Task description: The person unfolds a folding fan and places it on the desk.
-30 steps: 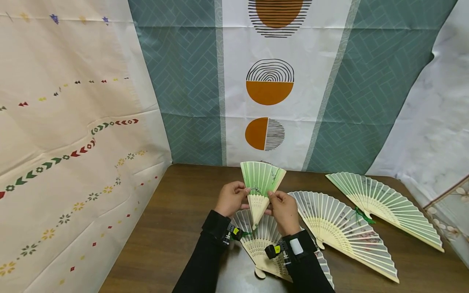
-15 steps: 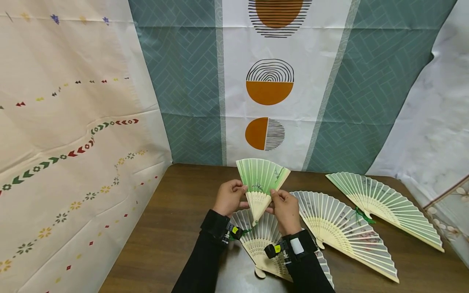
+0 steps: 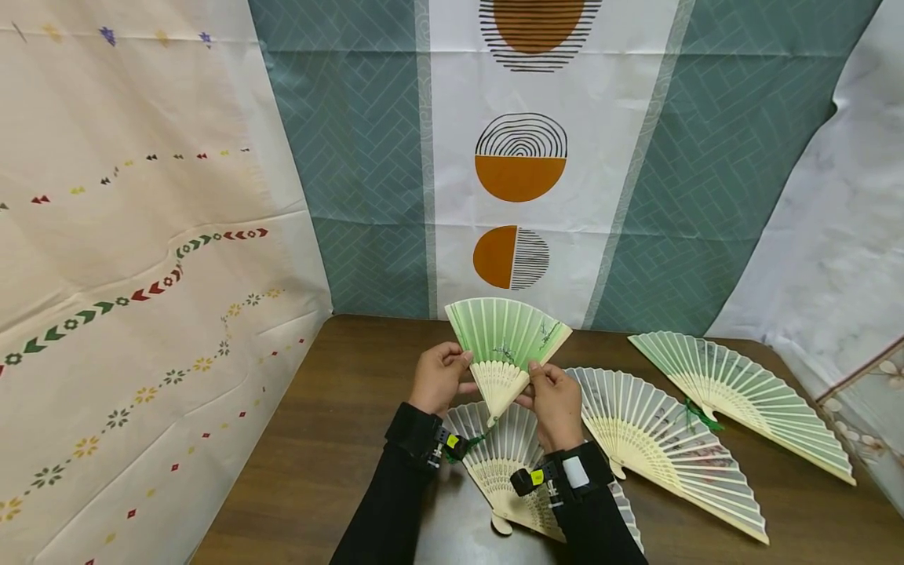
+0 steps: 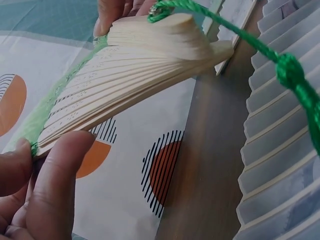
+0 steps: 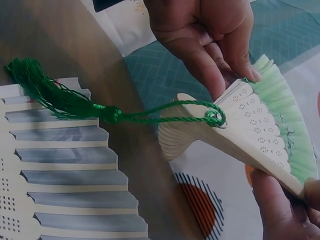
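Between both hands a green folding fan point(image 3: 510, 333) is held up, partly spread, its pale ribs point(image 4: 125, 75) meeting at the lower pivot. My left hand point(image 3: 438, 378) pinches its left edge with thumb and fingers. On the opposite edge my right hand point(image 3: 556, 404) pinches the outer rib. A green cord with a tassel point(image 5: 40, 90) hangs from the pivot ring. Below them a spread white fan point(image 3: 494, 463) lies on the table, partly hidden by the right forearm. In the right wrist view, its grey-white leaf point(image 5: 75, 175) shows under the tassel.
Right of the hands, a second spread white fan point(image 3: 657, 439) lies on the brown table point(image 3: 318, 455). Farther right and back is an open pale green fan point(image 3: 749, 392) with a green tassel point(image 3: 702, 416). Patterned cloths point(image 3: 367, 157) hang behind and at the sides.
The green fan has spread wider, from a narrow wedge to a broader one, and has risen slightly. My two hands have moved a little apart with its edges. The fans on the table stay put.
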A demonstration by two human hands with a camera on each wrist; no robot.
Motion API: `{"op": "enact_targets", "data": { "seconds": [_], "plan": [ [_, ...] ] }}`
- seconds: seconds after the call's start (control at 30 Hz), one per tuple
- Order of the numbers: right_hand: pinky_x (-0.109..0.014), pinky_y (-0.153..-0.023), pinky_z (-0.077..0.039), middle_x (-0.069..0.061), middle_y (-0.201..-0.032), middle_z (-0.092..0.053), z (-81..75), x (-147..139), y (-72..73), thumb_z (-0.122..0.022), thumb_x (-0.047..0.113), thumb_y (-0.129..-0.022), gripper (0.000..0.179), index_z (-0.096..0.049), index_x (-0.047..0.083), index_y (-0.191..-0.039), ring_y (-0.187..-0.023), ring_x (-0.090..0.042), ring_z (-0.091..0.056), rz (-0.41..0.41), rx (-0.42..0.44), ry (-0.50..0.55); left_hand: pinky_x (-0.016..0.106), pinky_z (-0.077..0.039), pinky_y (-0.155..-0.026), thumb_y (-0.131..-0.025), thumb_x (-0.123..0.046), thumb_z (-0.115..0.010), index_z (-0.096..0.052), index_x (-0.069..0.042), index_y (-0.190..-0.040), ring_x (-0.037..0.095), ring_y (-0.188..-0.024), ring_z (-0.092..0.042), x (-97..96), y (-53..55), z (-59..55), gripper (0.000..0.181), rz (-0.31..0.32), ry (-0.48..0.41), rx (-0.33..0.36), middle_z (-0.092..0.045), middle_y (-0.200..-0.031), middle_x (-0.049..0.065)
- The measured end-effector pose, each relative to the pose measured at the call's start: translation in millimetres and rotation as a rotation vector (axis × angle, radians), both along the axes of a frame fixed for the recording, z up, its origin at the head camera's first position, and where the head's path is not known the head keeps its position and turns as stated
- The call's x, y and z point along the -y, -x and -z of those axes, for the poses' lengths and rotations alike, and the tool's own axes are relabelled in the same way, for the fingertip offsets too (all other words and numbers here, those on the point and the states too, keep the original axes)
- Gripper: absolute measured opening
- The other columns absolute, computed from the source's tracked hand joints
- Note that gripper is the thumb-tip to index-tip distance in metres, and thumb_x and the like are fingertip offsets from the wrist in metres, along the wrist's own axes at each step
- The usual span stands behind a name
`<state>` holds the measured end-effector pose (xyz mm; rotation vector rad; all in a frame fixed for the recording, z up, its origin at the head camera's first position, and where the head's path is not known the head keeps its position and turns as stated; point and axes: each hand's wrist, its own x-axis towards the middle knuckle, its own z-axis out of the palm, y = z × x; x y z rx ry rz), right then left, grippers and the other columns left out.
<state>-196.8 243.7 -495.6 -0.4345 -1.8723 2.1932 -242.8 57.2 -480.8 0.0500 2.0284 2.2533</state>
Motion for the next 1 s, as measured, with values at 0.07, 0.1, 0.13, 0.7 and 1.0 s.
{"op": "enact_targets", "data": {
  "seconds": [0.07, 0.1, 0.13, 0.7, 1.0],
  "plan": [
    [-0.025, -0.068, -0.072, -0.002, -0.080, -0.064, -0.7, -0.3, -0.4, -0.060, 0.016, -0.120, 0.033, -0.068, -0.015, -0.117, -0.069, -0.008, -0.073, 0.002, -0.001, 0.009, 0.038, -0.076, -0.077, -0.115, -0.001, -0.064, -0.069, 0.012, -0.120, 0.022, -0.092, -0.073, 0.1, -0.2, 0.1, 0.015, -0.006, -0.010, 0.002, -0.078, -0.101, 0.014],
    [-0.026, -0.068, -0.072, -0.002, -0.080, -0.065, -0.9, -0.4, -0.4, -0.060, 0.016, -0.120, 0.033, -0.068, -0.015, -0.118, -0.070, -0.008, -0.073, 0.005, -0.002, 0.016, 0.037, -0.075, -0.076, -0.115, -0.002, -0.064, -0.068, 0.012, -0.119, 0.020, -0.090, -0.072, 0.2, -0.2, 0.2, 0.015, -0.011, -0.018, 0.003, -0.077, -0.099, 0.011],
    [-0.026, -0.068, -0.072, -0.002, -0.082, -0.067, -0.9, -0.6, -0.5, -0.059, 0.016, -0.120, 0.033, -0.068, -0.015, -0.119, -0.070, -0.008, -0.074, 0.007, -0.004, 0.024, 0.036, -0.075, -0.075, -0.115, -0.001, -0.063, -0.067, 0.012, -0.118, 0.019, -0.088, -0.071, 0.3, -0.2, 0.3, 0.014, -0.015, -0.030, 0.004, -0.075, -0.098, 0.009],
    [-0.023, -0.068, -0.071, 0.001, -0.087, -0.074, -1.5, -2.9, 0.3, -0.057, 0.019, -0.121, 0.035, -0.066, -0.015, -0.123, -0.074, -0.005, -0.080, 0.068, -0.034, 0.116, 0.028, -0.072, -0.068, -0.115, -0.001, -0.063, -0.069, 0.010, -0.115, 0.017, -0.084, -0.069, 0.0, 1.9, 1.4, 0.012, -0.060, -0.133, 0.018, -0.068, -0.088, -0.001],
    [-0.019, -0.069, -0.070, 0.002, -0.085, -0.076, -3.2, -3.0, 1.6, -0.055, 0.017, -0.122, 0.037, -0.062, -0.018, -0.132, -0.074, -0.003, -0.081, 0.101, -0.058, 0.155, 0.027, -0.072, -0.069, -0.116, 0.000, -0.060, -0.067, 0.012, -0.118, 0.016, -0.084, -0.066, -1.1, 1.3, -0.6, 0.014, -0.094, -0.189, 0.008, -0.066, -0.088, -0.001]
  ]
}}
